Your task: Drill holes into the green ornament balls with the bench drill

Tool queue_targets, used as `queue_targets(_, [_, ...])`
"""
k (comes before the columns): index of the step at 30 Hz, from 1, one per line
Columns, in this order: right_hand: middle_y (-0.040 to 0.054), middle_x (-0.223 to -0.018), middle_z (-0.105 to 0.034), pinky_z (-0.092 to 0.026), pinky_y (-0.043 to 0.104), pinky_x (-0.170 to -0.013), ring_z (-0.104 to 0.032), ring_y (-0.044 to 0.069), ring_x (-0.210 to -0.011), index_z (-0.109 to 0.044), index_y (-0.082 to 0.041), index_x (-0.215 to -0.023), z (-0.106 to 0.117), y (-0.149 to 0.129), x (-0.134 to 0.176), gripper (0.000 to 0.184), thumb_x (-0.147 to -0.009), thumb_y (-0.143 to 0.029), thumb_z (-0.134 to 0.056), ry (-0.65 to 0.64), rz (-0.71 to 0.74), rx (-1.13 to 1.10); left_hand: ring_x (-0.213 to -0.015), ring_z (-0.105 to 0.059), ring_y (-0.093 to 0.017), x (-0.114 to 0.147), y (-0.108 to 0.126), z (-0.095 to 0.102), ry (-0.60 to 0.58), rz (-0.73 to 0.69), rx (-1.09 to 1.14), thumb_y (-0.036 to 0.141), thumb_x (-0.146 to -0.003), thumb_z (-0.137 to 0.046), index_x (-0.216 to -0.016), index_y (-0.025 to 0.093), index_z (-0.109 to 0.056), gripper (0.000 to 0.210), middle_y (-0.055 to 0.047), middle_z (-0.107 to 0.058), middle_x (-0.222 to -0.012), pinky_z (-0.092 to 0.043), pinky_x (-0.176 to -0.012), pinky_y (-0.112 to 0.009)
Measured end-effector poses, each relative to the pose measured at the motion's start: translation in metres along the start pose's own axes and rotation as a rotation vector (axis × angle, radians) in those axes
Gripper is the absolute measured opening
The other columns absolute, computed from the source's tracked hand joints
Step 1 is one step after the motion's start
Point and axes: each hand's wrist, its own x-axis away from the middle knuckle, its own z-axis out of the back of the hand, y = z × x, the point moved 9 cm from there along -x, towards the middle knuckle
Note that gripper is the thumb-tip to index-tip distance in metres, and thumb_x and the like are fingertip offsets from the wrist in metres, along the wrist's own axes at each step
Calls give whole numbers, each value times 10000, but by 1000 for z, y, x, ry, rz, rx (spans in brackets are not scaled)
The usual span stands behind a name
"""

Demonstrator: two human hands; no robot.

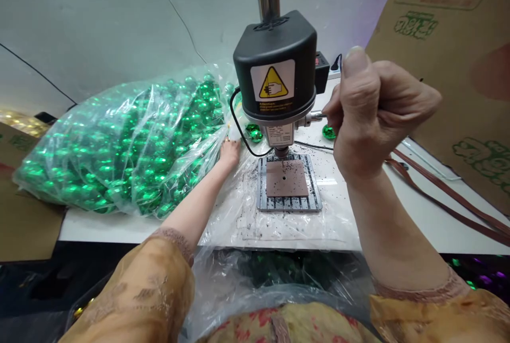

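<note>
A small bench drill press [274,67] with a black motor housing and a yellow warning label stands in the middle. My right hand [372,114] is closed in a fist around its feed lever [316,116], whose outer end is hidden by the fingers. Below the chuck, a brown square pad [287,181] with a hole lies on the slotted metal base [261,202]. At the mouth of a large clear plastic bag [131,146] full of shiny green faceted balls is my left hand [230,152], its fingertips hidden by distance and plastic.
Single green balls lie behind the press, one at left [254,133] and one at right [329,131]. Dark shavings dot the plastic-covered white table [338,226]. A cardboard box [450,67] rises at right, beside a brown strap [446,189]. A black cable [239,128] loops from the press.
</note>
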Motion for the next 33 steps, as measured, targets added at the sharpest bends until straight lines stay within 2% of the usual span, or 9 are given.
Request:
queue_targets(4, [-68,-419,-398,-296,256,-438,-341,18,-372,-492,-171,-487,0,0,0,447,-886,-310,-639,-4,-3,-29,-1089,-594,-354,-9,-10,0,15,4,21,91,-818,-555,-1115,106,-654,313,-207,-653,-1111,-463,-929,-448])
queue_targets(7, [-73,-431,-389,-308,242,-457,-345,16,-392,-474,-172,-494,0,1,1,441,-909,-242,-604,-27,-15,-18,-1126,-577,-348,1,-8,5,12,-70,39,132,-757,-650,-1159,146,-647,402,-168,-639,-1129,-455,-980,-435])
queue_targets(11, [-74,-429,-371,-313,239,-458,-332,17,-393,-444,-179,-493,1,1,2,451,-914,-245,-594,-29,-26,14,-1097,-584,-300,44,6,27,103,-226,216,196,-712,-707,-1215,166,-576,521,-126,-608,-1149,-474,-979,-420])
queue_targets(13, [-71,-429,-373,-316,247,-454,-328,20,-394,-431,-184,-493,1,2,3,467,-913,-294,-602,-33,-36,45,-1015,-610,-258,72,10,38,141,-244,380,225,-700,-728,-1200,168,-542,537,-90,-619,-1082,-501,-928,-399])
queue_targets(16, [-67,-429,-382,-329,247,-457,-337,21,-401,-427,-186,-495,2,3,4,485,-920,-354,-592,-32,-37,78,-909,-630,-181,108,23,42,78,-271,626,251,-739,-720,-1184,192,-533,486,-49,-621,-1047,-528,-830,-319])
queue_targets(19, [-69,-432,-387,-331,239,-461,-346,21,-403,-437,-183,-501,2,4,4,483,-920,-367,-589,-31,-40,55,-970,-631,-166,129,50,43,5,-375,757,238,-774,-711,-1242,224,-548,496,-53,-624,-1123,-524,-842,-292])
queue_targets(25, [-72,-440,-409,-307,234,-455,-355,11,-402,-489,-174,-505,3,4,6,435,-923,-249,-584,-50,-46,-16,-947,-622,-186,124,80,42,28,-378,761,321,-780,-769,-1225,215,-569,500,-56,-648,-1064,-519,-836,-334])
queue_targets(29, [-72,-442,-407,-298,241,-456,-361,14,-407,-465,-176,-495,4,2,7,454,-924,-269,-581,-47,-25,-14,-1066,-607,-216,122,96,41,-7,-470,734,359,-821,-745,-1261,249,-590,479,-71,-603,-1150,-518,-910,-359])
queue_targets(33, [-78,-438,-396,-265,244,-438,-351,12,-390,-453,-178,-488,5,0,7,452,-913,-243,-589,-21,-14,29,-1143,-592,-227,123,105,36,-32,-490,735,354,-836,-730,-1297,263,-576,495,-84,-574,-1229,-512,-967,-363])
